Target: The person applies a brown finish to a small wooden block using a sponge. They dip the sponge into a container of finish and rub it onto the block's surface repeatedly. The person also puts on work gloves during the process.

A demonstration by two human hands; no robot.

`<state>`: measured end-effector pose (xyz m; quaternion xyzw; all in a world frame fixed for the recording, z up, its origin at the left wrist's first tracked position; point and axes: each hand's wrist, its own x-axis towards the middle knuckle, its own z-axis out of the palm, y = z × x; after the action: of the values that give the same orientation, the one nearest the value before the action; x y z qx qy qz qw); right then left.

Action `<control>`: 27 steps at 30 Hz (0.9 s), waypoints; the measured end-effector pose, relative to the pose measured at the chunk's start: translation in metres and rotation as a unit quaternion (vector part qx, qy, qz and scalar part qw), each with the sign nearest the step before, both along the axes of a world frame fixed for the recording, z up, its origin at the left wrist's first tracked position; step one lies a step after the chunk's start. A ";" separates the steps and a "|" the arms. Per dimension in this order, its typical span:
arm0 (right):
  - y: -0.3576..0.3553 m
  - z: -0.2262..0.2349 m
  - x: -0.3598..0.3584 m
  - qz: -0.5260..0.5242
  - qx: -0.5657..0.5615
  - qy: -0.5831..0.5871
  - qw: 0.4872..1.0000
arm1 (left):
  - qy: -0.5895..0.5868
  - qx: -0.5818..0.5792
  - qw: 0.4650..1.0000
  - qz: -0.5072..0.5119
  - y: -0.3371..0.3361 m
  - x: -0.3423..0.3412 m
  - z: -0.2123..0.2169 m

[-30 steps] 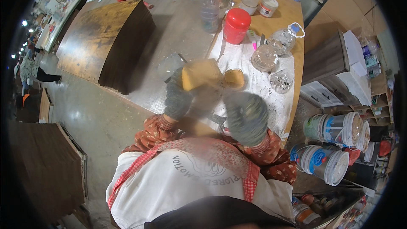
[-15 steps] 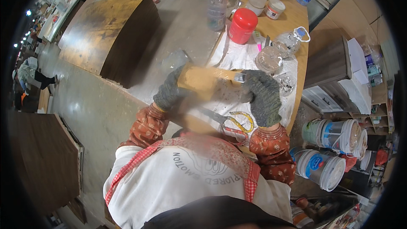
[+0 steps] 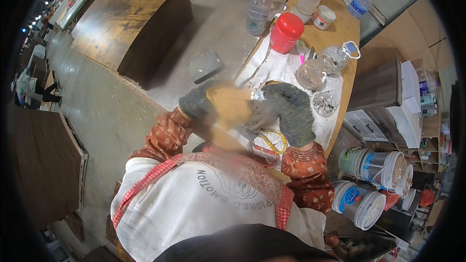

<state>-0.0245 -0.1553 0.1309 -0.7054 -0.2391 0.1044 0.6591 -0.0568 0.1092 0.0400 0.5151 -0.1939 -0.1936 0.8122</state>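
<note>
My left hand (image 3: pixel 196 103), in a grey knit glove, is closed on a tan slab-like piece (image 3: pixel 230 104) held over the table; motion blurs the piece, so its kind is unclear. My right hand (image 3: pixel 291 111), gloved alike, is closed on a scraper-like tool whose shiny metal strip (image 3: pixel 257 95) points left against the tan piece. Its fingers partly hide the tool. Below them lie scissors (image 3: pixel 274 141) with one yellow and one red handle. A grey block (image 3: pixel 204 66) rests on the table beyond my left hand.
A red-lidded jar (image 3: pixel 286 33), a clear handled bottle (image 3: pixel 335 58) and a small white tub (image 3: pixel 324 17) stand beyond my right hand on white cloth and board. A large curved wooden piece (image 3: pixel 131 17) sits far left. Paint buckets (image 3: pixel 359 204) stand at lower right.
Both hands have shifted slightly. The metal strip has moved left relative to the tan piece, which is now more blurred and tilted. The grey block shows more clearly past my left hand.
</note>
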 end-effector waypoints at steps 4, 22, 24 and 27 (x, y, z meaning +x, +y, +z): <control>0.005 0.001 0.007 -0.005 -0.137 -0.156 0.978 | -0.164 0.174 0.970 0.043 0.004 -0.007 -0.007; 0.003 0.014 -0.040 0.001 -0.332 -0.615 0.716 | 0.045 0.140 0.961 0.233 -0.042 -0.015 0.060; 0.005 0.017 -0.044 0.019 -0.273 -0.582 0.766 | -0.026 0.225 0.928 0.297 -0.043 -0.011 0.059; 0.006 0.023 -0.050 0.029 -0.234 -0.556 0.797 | -0.020 0.244 0.898 0.367 -0.042 -0.011 0.056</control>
<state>-0.0748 -0.1496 0.1538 -0.7671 -0.5537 -0.2340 0.2244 -0.0676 0.0669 0.0963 0.7356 0.0459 0.0868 0.6703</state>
